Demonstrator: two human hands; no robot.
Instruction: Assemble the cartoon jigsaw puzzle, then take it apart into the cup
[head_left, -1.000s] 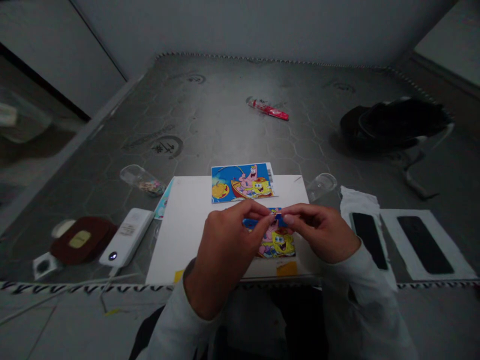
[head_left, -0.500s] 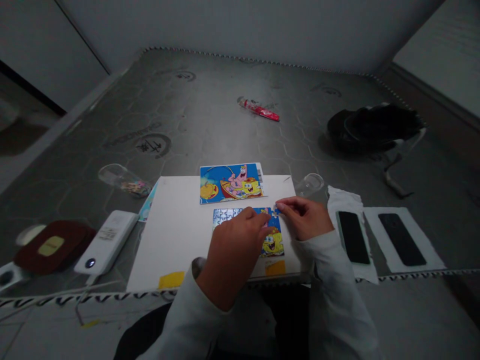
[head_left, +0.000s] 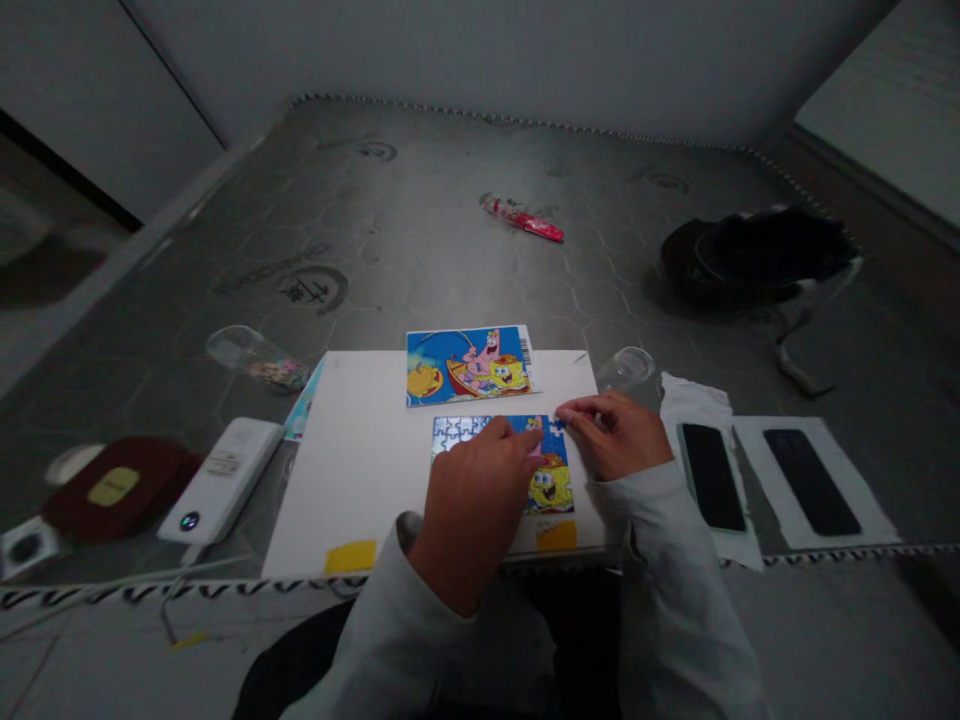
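Observation:
A partly joined jigsaw puzzle (head_left: 553,487) with a yellow cartoon sponge lies on a white board (head_left: 352,450). Over its middle rests my left hand (head_left: 476,490), thumb and forefinger apart on the puzzle's surface; its other fingers are mostly hidden. At the puzzle's upper right corner, my right hand (head_left: 621,437) pinches a small blue puzzle piece (head_left: 557,425) between thumb and forefinger. The piece is against or very close to the corner; contact is too small to tell. Just beyond the puzzle lies a picture card (head_left: 469,368) with a matching cartoon scene.
Left of the board are a clear cup with loose pieces (head_left: 274,372), a white power bank (head_left: 221,480) and a dark red case (head_left: 120,488). To the right lie a clear cup (head_left: 628,368) and two phones (head_left: 711,478) on paper. A black cap (head_left: 750,258) and red packet (head_left: 525,219) sit farther back.
The whole view has shifted slightly, with everything a little further right. My right fingers have turned the blue piece flatter at the puzzle's corner. My left hand stays on the puzzle.

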